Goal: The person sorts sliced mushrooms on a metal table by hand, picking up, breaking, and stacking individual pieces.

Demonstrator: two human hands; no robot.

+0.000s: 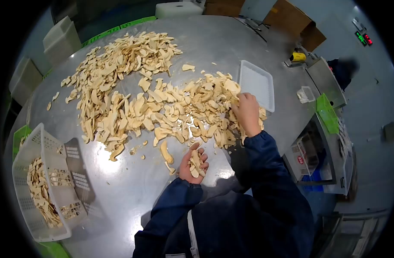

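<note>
Pale dried mushroom slices (136,107) lie in a wide, loose pile across the metal table (223,38). Palm up near the front edge, my left hand (191,167) has its fingers curled round several mushroom slices (197,163). My right hand (247,112) reaches down at the pile's right end, fingers bent and closed at a large pale slice (231,87); its fingertips are partly hidden. A long curved slice (165,152) lies apart from the pile, just left of my left hand.
A white plastic tray (269,92) lies just beyond my right hand. At the left stands a white perforated basket (42,148) holding more slices. A metal scale-like unit (328,81), a green basket (327,112) and cardboard boxes (287,19) are on the right. Another person (344,71) is partly visible there.
</note>
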